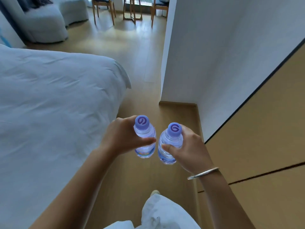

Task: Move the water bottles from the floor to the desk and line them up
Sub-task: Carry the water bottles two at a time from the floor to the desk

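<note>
Bottles in transit: 2 held upright above the floor, desk not in view.
Left hand (122,138) grips left bottle (145,139); right hand (189,151) grips right bottle (170,144). Advise keeping both level, apart.

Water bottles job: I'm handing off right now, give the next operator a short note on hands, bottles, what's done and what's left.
Left hand: grips the left bottle, upright, purple cap on.
Right hand: grips the right bottle, upright, cap on; the two bottles are apart.
Position: standing on the wood floor between the bed and the white wall, bottles held in the air.
Done: both bottles are off the floor.
Left: carry them to the desk, which is not identifiable in view, set them down and line them up. No other bottles visible.
</note>
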